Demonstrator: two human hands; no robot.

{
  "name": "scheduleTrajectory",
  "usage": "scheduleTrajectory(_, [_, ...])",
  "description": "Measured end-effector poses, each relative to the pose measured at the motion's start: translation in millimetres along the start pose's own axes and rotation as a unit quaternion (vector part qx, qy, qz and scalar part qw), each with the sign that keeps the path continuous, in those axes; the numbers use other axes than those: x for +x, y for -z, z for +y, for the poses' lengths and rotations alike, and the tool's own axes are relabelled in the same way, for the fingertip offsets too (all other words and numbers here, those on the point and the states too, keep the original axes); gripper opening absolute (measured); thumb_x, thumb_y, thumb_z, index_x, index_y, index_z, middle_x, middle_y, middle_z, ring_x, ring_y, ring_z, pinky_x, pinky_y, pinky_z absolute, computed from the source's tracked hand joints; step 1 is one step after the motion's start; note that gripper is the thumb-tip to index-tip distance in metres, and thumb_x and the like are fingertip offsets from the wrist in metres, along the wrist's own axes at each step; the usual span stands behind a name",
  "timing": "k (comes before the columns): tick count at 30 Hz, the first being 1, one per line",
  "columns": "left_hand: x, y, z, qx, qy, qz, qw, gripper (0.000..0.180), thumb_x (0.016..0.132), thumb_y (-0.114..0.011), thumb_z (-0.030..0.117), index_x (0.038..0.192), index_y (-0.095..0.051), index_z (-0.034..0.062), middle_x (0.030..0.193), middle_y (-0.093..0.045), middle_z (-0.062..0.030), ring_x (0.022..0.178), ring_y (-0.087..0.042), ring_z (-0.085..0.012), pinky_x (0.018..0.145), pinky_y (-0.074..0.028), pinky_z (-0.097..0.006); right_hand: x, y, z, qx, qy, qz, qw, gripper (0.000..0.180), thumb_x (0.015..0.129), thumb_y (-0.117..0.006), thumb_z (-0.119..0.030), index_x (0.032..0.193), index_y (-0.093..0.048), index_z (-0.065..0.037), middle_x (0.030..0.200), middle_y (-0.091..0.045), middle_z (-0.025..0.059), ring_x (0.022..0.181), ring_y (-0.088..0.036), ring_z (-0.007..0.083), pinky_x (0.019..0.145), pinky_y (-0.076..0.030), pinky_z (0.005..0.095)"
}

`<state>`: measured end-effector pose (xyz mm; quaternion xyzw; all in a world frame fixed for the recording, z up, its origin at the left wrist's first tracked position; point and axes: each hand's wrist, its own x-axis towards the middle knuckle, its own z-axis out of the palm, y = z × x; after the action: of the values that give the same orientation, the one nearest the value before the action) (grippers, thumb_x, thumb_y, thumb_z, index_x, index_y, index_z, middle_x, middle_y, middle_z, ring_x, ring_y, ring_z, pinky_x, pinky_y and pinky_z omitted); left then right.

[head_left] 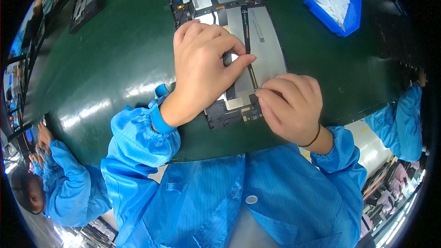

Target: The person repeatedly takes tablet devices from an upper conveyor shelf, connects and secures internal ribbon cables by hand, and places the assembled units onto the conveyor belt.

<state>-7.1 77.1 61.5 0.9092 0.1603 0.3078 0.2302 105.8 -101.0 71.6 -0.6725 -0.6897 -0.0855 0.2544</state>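
Note:
An opened tablet [271,41] lies on the green table in front of me, its silver battery plate, dark frame and small circuit parts exposed. Down its middle runs a long, thin black flat cable [245,23]. My left hand [204,57] reaches over the tablet's left side, thumb and forefinger pinched together on the middle of this cable. With bent fingers, my right hand [294,105] pinches at the cable's lower end, near the tablet's lower right corner. The fingertips partly cover what they grip there. The left hand hides part of the tablet's left half.
A blue bin [353,16] of small white pieces stands at the far right of the green table [115,64]. Another opened device [87,0] lies at the far left. At the left edge sits a co-worker in a blue sleeve [69,193]; another blue sleeve [399,124] shows at right.

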Motion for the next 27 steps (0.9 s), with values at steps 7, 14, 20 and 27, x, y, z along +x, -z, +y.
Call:
scheduleTrajectory(7, [-0.8, 2.0, -1.1, 0.001, 0.004, 0.001, 1.0, 0.016, 0.065, -0.082, 0.022, 0.068, -0.07, 0.013, 0.073, -0.061, 0.0001, 0.083, -0.054, -0.0235, 0.092, -0.036, -0.041, 1.7, -1.6, -1.7, 0.005, -0.003, -0.003, 1.0, 0.02, 0.069, -0.072, -0.014, 0.088, -0.066, -0.011, 0.093, -0.059, 0.0011, 0.091, -0.058, 0.0196, 0.079, -0.042, 0.0362])
scheduleTrajectory(14, [-1.3, 2.0, -2.0, 0.004, 0.012, -0.006, 1.0, 0.016, 0.065, -0.082, 0.022, 0.069, -0.07, 0.0133, 0.073, -0.06, 0.001, 0.083, -0.053, -0.023, 0.092, -0.036, -0.04, 3.0, -3.4, -1.2, 0.013, -0.001, -0.002, 1.0, 0.021, 0.068, -0.072, -0.014, 0.088, -0.066, -0.011, 0.093, -0.059, 0.0012, 0.09, -0.058, 0.0195, 0.079, -0.042, 0.0362])
scheduleTrajectory(20, [-0.2, 0.6, -1.2, 0.006, 0.008, -0.005, 1.0, 0.015, 0.065, -0.082, 0.021, 0.069, -0.069, 0.0146, 0.074, -0.061, 0.0019, 0.084, -0.054, -0.0227, 0.093, -0.036, -0.041, 3.7, 1.2, -2.5, 0.001, 0.001, -0.02, 1.0, 0.019, 0.07, -0.07, -0.013, 0.088, -0.065, -0.01, 0.103, -0.062, 0.0023, 0.102, -0.058, 0.0227, 0.082, -0.043, 0.0367])
scheduleTrajectory(27, [-3.1, 3.2, -0.8, 0.018, 0.02, -0.016, 1.0, 0.015, 0.065, -0.082, 0.021, 0.07, -0.069, 0.0152, 0.075, -0.061, 0.0018, 0.085, -0.054, -0.0229, 0.097, -0.035, -0.043, 0.1, 2.6, -14.8, -0.026, 0.028, -0.077, 0.996, 0.021, 0.077, -0.064, -0.016, 0.095, -0.063, -0.005, 0.115, -0.066, 0.009, 0.115, -0.056, 0.0256, 0.097, -0.04, 0.0408])
